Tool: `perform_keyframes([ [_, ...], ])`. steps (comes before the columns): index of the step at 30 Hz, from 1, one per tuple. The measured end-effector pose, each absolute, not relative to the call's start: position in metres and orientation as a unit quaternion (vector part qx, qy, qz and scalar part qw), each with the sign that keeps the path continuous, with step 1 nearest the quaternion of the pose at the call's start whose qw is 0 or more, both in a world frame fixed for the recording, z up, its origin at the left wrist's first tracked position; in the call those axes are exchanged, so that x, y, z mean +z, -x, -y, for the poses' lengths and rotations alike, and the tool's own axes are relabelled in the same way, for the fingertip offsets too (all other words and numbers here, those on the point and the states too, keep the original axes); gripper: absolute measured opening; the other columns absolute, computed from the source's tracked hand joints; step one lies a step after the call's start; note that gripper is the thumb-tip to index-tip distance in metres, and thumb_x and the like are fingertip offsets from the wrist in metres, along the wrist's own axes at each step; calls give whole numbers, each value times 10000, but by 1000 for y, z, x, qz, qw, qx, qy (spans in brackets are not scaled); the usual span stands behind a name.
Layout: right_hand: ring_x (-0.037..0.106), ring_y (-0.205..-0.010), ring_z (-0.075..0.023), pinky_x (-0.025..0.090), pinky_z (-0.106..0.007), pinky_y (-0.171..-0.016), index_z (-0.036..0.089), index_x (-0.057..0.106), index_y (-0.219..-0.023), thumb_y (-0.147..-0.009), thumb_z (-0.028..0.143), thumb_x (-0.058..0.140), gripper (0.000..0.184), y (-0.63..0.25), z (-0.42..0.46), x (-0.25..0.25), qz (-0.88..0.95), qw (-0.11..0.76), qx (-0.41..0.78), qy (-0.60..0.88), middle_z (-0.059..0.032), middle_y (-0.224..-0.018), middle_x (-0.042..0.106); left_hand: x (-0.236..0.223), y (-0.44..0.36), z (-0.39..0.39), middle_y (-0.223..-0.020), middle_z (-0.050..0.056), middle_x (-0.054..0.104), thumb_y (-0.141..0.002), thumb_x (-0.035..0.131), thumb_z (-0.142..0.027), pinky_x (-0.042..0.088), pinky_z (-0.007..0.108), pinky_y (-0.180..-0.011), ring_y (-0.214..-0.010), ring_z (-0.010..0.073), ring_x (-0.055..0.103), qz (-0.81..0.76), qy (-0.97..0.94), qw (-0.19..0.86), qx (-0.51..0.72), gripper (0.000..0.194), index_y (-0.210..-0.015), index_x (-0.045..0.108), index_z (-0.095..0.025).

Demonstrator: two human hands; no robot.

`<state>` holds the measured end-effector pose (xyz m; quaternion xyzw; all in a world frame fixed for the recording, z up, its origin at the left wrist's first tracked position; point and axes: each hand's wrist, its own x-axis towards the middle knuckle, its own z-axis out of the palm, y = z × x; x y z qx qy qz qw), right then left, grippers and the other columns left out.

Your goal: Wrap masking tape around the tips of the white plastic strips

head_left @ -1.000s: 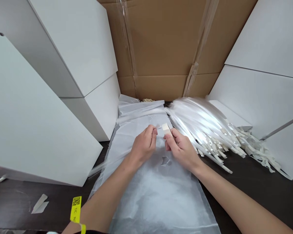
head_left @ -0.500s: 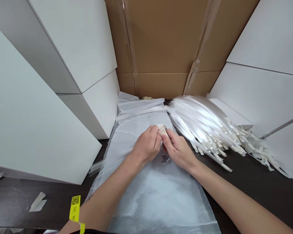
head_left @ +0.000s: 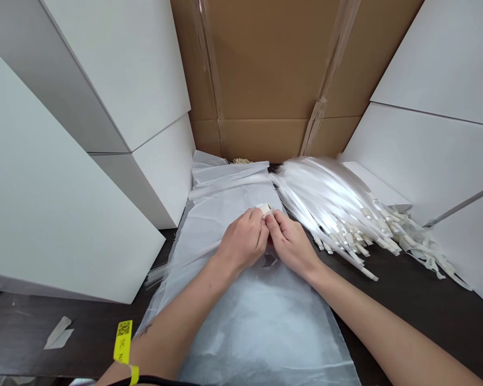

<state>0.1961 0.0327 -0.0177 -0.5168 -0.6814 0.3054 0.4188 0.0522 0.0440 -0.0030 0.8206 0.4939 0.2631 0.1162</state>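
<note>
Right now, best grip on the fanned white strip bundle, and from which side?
Likely its narrow gathered end, from above: the white strips converge there, while the cream-tabbed ends splay loose over the dark table.

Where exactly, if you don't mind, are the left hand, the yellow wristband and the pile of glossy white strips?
Left hand (head_left: 241,241), head view, point on its back.
Yellow wristband (head_left: 123,341), head view, point on its printed tag.
Pile of glossy white strips (head_left: 330,209), head view, point on their shiny middle.
</note>
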Motion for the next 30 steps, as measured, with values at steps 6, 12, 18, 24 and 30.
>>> perform_keyframes([
  [6, 542, -603, -161, 370, -279, -555, 228, 450, -788, -1038, 475, 353, 365, -195, -31, -17, 678, 422, 311, 516, 7, -675, 582, -2, -50, -43, -859, 47, 591, -1014, 281, -280, 396, 323, -681, -750, 186, 528, -458, -829, 129, 294, 264, -807, 431, -213],
  [12, 642, -685, -190, 461, -303, -621, 220, 462, -1053, -1013, 495, 431, 279, -195, -32, -19, 663, 432, 323, 519, -17, -800, 658, -2, -50, -45, -762, 20, 609, -1027, 281, -264, 341, 305, -633, -680, 160, 517, -478, -806, 143, 319, 358, -736, 480, -199],
  [18, 654, -876, -191, 537, -348, -729, 243, 455, -1206, -1007, 354, 479, 229, -200, -32, -18, 728, 478, 204, 448, -104, -1233, 575, 1, -49, -45, -703, 11, 607, -1004, 325, -243, 302, 293, -590, -629, 146, 510, -498, -791, 160, 317, 372, -696, 527, -188],
  [24, 637, -995, -205, 536, -349, -856, 257, 608, -1109, -1015, 268, 470, 167, -200, -30, -10, 751, 469, 166, 434, -69, -1159, 628, -1, -47, -45, -733, 18, 627, -982, 329, -215, 349, 287, -619, -660, 151, 534, -491, -797, 155, 316, 335, -737, 556, -186],
  [30, 652, -908, -196, 521, -345, -807, 236, 593, -1121, -1026, 317, 459, 183, -205, -32, -10, 760, 424, 164, 464, -69, -1154, 650, -5, -46, -50, -758, 39, 622, -998, 273, -237, 380, 306, -663, -707, 171, 555, -469, -826, 103, 294, 341, -752, 505, -191],
])
